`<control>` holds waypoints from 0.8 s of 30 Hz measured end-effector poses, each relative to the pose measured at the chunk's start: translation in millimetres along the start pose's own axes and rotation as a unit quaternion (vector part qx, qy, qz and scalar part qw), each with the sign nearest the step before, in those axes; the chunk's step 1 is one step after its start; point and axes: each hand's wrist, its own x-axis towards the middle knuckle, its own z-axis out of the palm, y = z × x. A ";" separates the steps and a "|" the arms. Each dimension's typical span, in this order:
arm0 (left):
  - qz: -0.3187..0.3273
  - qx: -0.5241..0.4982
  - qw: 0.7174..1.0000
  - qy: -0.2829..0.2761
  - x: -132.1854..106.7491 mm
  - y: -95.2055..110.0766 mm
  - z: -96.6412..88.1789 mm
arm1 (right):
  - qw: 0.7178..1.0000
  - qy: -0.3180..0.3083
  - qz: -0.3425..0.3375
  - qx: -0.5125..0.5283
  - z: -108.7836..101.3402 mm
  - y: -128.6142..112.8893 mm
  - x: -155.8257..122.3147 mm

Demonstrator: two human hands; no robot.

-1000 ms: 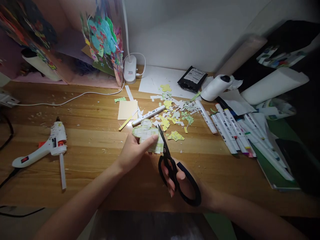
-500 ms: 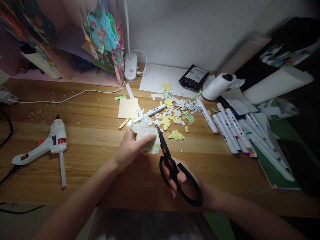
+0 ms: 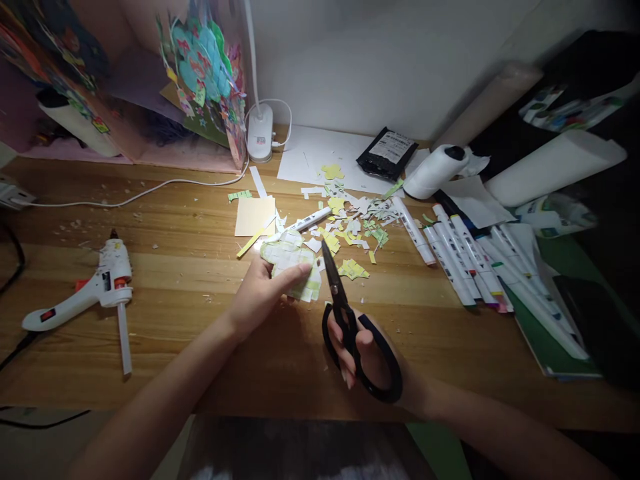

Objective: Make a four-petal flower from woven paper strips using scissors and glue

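Observation:
Between thumb and fingers, my left hand (image 3: pixel 263 290) pinches a pale green-and-white paper cutout (image 3: pixel 286 257) with a rounded, lobed outline. My right hand (image 3: pixel 360 347) has its thumb and fingers through the handles of black scissors (image 3: pixel 337 290). The blades point away from me, nearly together, just right of the cutout and apart from it. Yellow, green and white paper scraps (image 3: pixel 354 269) lie beyond the blades. A white marker (image 3: pixel 313 219) and a cream square of paper (image 3: pixel 255 216) lie behind the cutout.
On the left of the wooden desk rests a white glue gun (image 3: pixel 107 273) with its cord. Several markers (image 3: pixel 450 263) lie at the right by a white roll (image 3: pixel 435 172). A black packet (image 3: pixel 387 153) and a power strip (image 3: pixel 260 133) are at the back.
The scissors have moved slightly right, away from the cutout's edge, and their blades look closer together. My left hand keeps the cutout in nearly the same place.

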 end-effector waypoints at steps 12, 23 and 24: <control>-0.063 0.085 0.989 -0.105 -6.2 -0.5 4.7 | 0.988 0.112 -0.103 0.003 -20.3 -20.4 26.7; -0.075 0.167 0.966 -0.181 -7.3 6.0 4.5 | 0.988 0.078 -0.013 -0.134 -20.3 -47.4 21.1; -0.066 0.176 0.965 -0.181 -6.1 7.0 3.0 | 0.988 0.064 -0.004 -0.142 -21.7 -49.1 21.0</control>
